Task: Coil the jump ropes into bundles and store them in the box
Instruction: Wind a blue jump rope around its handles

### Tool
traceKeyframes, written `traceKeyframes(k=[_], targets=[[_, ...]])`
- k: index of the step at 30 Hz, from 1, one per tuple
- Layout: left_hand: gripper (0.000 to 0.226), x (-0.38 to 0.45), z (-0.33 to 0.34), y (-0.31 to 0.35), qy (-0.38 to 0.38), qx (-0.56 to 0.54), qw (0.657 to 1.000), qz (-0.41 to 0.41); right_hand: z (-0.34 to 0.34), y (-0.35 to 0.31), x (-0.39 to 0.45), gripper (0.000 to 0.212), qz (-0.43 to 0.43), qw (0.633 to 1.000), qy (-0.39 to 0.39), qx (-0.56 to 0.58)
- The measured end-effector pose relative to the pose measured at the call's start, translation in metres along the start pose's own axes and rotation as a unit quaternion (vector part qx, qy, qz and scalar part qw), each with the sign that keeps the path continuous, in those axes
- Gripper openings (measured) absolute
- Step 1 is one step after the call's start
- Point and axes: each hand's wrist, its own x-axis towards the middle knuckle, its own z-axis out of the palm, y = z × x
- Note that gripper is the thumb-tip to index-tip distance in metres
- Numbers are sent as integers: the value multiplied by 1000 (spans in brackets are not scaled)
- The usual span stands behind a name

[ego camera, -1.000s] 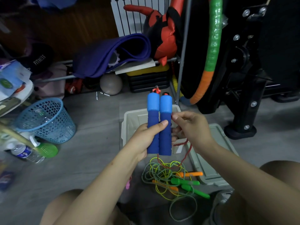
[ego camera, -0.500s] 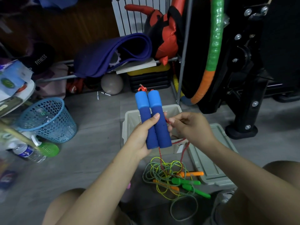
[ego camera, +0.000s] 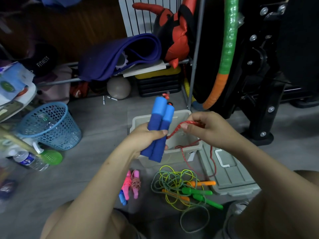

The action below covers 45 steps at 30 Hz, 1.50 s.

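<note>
- Two blue foam handles (ego camera: 159,130) are gripped side by side in the left hand (ego camera: 146,139), the fingers curled round their darker lower halves, the lighter tops tilted up and away.
- A red rope (ego camera: 179,127) is pinched between thumb and fingers of the right hand (ego camera: 206,129); a short stretch of it is held taut between the two hands.
- The rest of the red rope is seen trailing down over the near wall of the open grey box (ego camera: 183,152) to the floor beside it.
- The box is set on the grey floor just under the hands, with its lid (ego camera: 227,173) laid flat at its right side.
- A loose tangle of yellow and green ropes (ego camera: 174,180) is spread on the floor in front of the box, with orange handles (ego camera: 204,183) and green handles (ego camera: 198,192) lying in it.
- A pink-handled rope (ego camera: 132,184), already wound into a bundle, is laid left of the tangle, well apart from the box.
- A blue mesh basket (ego camera: 50,125) is stood at the far left, with a plastic bottle (ego camera: 28,160) lying near it.
</note>
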Motion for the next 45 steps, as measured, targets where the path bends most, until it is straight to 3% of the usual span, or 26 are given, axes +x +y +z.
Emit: traceKeyframes(k=[5, 8, 11, 14, 16, 18, 21, 26, 30, 35, 38, 41, 45], targets=[[11, 0, 12, -9, -153, 199, 968, -4, 1, -6, 8, 22, -24, 1000, 5, -6], [11, -5, 15, -5, -220, 211, 952, -24, 0, 0, 15, 25, -13, 996, 59, -61], [11, -7, 20, -1, -213, 230, 949, -19, 1, -1, 16, 22, -35, 995, 46, -83], [30, -10, 29, -3, -164, 453, 876, 33, 16, -6, 11, 32, -76, 985, 14, -152], [45, -13, 36, -8, -142, 524, 839, 49, 23, -4, 9, 35, -76, 980, 13, -185], [50, -14, 40, -11, -142, 532, 832, 68, 25, 1, 9, 31, -64, 982, 16, -180], [33, -14, 42, -12, -148, 512, 839, 107, 22, 2, 10, 29, -63, 982, 26, -177], [33, -14, 36, -10, -132, 530, 831, 106, -5, 3, 11, 29, -28, 963, 3, -266], [29, -11, 34, -8, -125, 531, 833, 88, -8, -6, 6, 18, -60, 985, -4, -162], [32, -15, 42, -6, -138, 506, 846, 100, 3, -14, 1, 25, -95, 992, -25, -81], [38, -19, 47, -6, -164, 489, 848, 122, 4, -4, 9, 24, -63, 988, 4, -141], [39, -18, 44, -10, -159, 505, 839, 128, -3, 13, 19, 23, 0, 977, -29, -212], [29, -20, 34, -10, -147, 508, 833, 164, -15, 26, 23, 19, 80, 989, -124, -14]])
